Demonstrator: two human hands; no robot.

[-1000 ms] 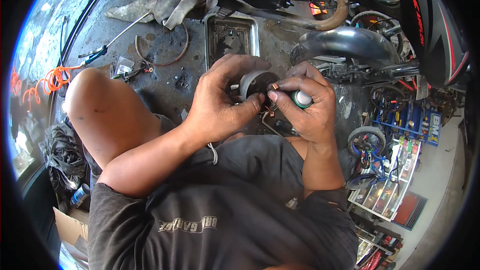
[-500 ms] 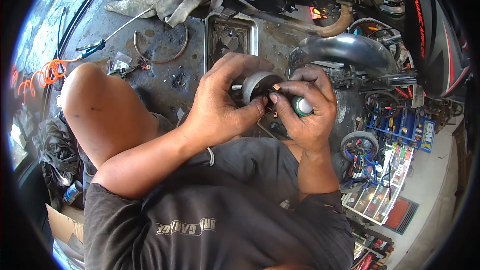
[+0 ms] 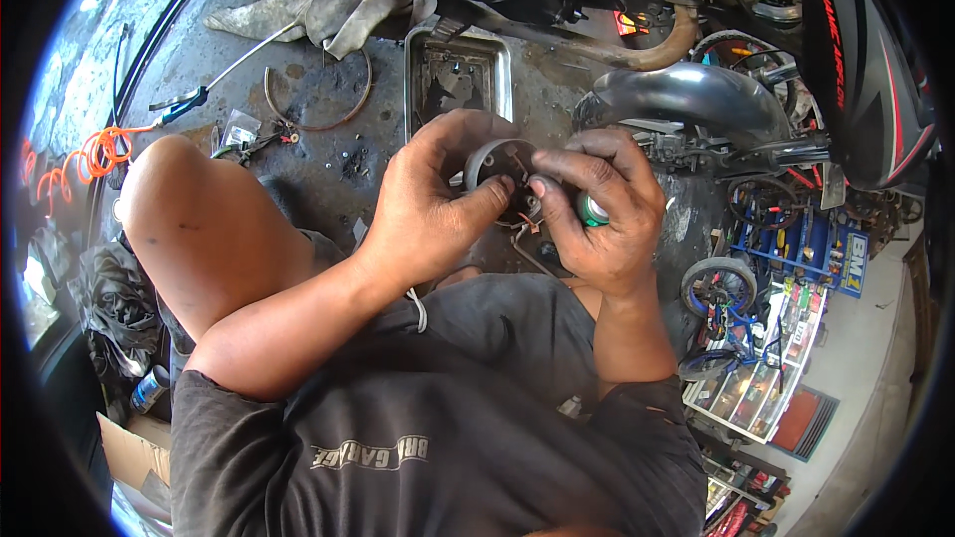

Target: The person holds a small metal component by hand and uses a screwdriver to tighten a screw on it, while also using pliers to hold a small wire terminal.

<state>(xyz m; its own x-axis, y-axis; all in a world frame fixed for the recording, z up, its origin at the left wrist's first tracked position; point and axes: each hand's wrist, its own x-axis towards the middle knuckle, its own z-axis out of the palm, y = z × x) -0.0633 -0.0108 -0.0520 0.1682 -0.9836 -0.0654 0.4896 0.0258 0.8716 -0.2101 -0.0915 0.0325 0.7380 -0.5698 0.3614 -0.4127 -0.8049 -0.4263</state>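
My left hand (image 3: pixel 423 204) is wrapped round a dark, cup-shaped motor housing (image 3: pixel 484 161), its open side tilted toward me. Its thumb presses on the inside. Small copper pieces and a copper lead (image 3: pixel 527 227) show in and below the housing. My right hand (image 3: pixel 612 214) is closed, with thumb and forefinger tips together at the housing's right rim; what they pinch is hidden. A green-and-white round container (image 3: pixel 594 211) shows partly behind the right-hand fingers; I cannot tell whether the hand touches it.
A metal tray (image 3: pixel 409 85) lies on the stained floor beyond my hands, with a grey rag (image 3: pixel 363 5) behind it. A curved hose (image 3: pixel 318 127), an air blow gun (image 3: pixel 184 104) and an orange coiled hose (image 3: pixel 99 154) lie leftward. Motorcycle parts, including a black fender (image 3: pixel 696 94), stand at right.
The housing has turned so more of its inside shows. My right fingertips have shifted slightly left; the copper piece seen at them is out of sight. The green-and-white container is more covered.
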